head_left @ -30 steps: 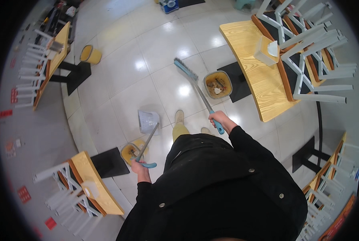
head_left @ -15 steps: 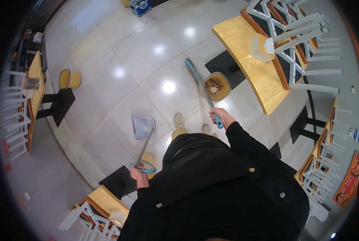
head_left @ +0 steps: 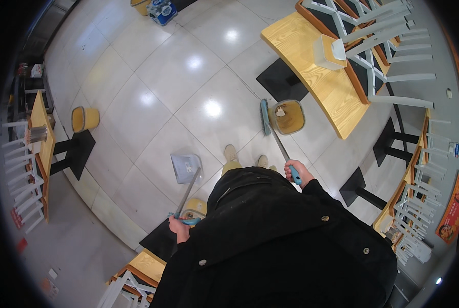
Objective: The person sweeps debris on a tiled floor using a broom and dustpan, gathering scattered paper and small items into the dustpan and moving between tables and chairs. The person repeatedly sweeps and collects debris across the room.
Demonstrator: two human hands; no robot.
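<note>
My right hand (head_left: pixel 299 172) is closed round the blue end of a broom's (head_left: pixel 280 143) grey handle. The blue bristle head (head_left: pixel 265 117) rests low by the left side of a yellow bin (head_left: pixel 294 117), which has some litter inside. On the left, my left hand (head_left: pixel 179 226) grips the blue handle of a long-handled dustpan (head_left: pixel 181 165). Its pale grey pan is down at the floor left of my shoes (head_left: pixel 230 152), with something faint in it. Just beyond my left hand stands another yellow bin (head_left: pixel 195 208), partly hidden by the dustpan's handle.
To the right is a wooden table (head_left: pixel 311 61) with upturned chairs and a tissue box (head_left: pixel 330 52). Its black base (head_left: pixel 282 81) stands near the bin. A third yellow bin (head_left: pixel 85 119) is at the left, by another table (head_left: pixel 45 143). A blue-wrapped pack (head_left: pixel 161 11) lies far off.
The broom has swung round, its head coming nearer and right, alongside the bin. My right hand has shifted right and slightly nearer. The view has turned a little; my left hand still holds the dustpan.
</note>
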